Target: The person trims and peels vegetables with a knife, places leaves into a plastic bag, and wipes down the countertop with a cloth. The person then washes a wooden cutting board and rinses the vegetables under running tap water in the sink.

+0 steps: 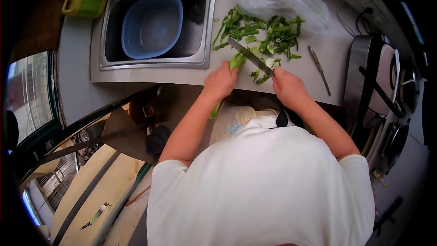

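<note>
My left hand [221, 81] is closed around a thick green vegetable stalk [237, 61] at the counter's front edge. The stalk's thin lower end pokes out below the hand. In my right hand [289, 87] is the handle of a kitchen knife [249, 55], its broad blade slanting up and left past the stalk's top. Whether blade and stalk touch, I cannot tell. Green peelings and leaf pieces [283, 34] lie scattered on the counter behind the blade, with a few pale cut bits among them.
A blue plastic basin [175, 23] sits inside the steel sink [154, 65] on the left. Behind the peelings is a clear plastic bag [284, 2]. A slim metal tool [319, 70] rests on the counter [314, 41] near a silver appliance [359, 73]. A yellow-green jug [85, 2] stands far left.
</note>
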A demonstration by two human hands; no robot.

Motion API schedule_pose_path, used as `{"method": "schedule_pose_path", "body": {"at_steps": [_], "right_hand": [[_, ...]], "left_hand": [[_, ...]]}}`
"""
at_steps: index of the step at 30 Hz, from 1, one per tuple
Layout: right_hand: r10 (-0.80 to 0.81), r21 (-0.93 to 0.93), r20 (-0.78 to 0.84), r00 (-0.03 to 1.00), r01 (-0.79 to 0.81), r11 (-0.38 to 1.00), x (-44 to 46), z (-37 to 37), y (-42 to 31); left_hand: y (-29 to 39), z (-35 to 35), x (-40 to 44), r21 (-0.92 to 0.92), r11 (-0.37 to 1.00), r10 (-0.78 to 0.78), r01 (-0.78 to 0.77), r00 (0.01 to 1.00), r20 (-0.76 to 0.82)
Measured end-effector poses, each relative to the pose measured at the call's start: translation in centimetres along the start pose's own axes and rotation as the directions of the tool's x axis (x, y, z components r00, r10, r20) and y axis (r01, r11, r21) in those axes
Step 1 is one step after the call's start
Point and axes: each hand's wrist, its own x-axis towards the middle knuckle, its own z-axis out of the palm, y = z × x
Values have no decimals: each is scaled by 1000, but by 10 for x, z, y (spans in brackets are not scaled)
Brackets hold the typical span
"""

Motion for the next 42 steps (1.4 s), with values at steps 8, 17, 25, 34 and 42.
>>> {"method": "schedule_pose_path", "body": {"at_steps": [8,17,25,34,42], "right_hand": [[44,-60,101,994,-38,997,12,2,-4],[17,-47,31,999,-16,999,34,39,2],[-30,169,-273,962,78,983,10,-8,12],[-30,-112,-404,914,-17,994,-46,-21,98],[-100,-178,-387,917,32,983,-46,-9,136]], "left_hand": [[3,-5,2,35,999,12,-14,999,44],[-8,-8,2,-66,997,52,-46,994,95],[-16,-61,-20,-715,699,124,1,985,123],[24,-90,-15,-921,385,-113,-59,988,-110],[69,-73,10,-918,298,62,-263,965,-256]]}}
